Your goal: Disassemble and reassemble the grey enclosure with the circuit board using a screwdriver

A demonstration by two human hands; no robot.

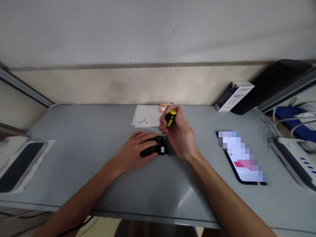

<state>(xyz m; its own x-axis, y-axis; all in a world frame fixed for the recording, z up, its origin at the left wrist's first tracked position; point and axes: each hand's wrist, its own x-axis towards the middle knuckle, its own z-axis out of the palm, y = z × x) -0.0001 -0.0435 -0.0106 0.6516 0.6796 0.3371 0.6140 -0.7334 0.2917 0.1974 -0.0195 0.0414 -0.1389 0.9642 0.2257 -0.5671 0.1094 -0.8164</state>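
In the middle of the grey table lies a small black electronic device with a pale label and some green showing on it. My left hand grips it from the left, fingers along the far edge and over the top, thumb at the near edge. My right hand is closed round the black and yellow handle of a screwdriver. The screwdriver tilts, its shaft pointing down at the device; whether the tip sits on a screw is too small to tell. Several tiny dark screws lie on white paper behind.
An orange and white animal-shaped trinket sits at the paper's back edge. On the right are a lit phone, a white box, a black roll-like object and a power strip. A dark phone-shaped panel lies far left.
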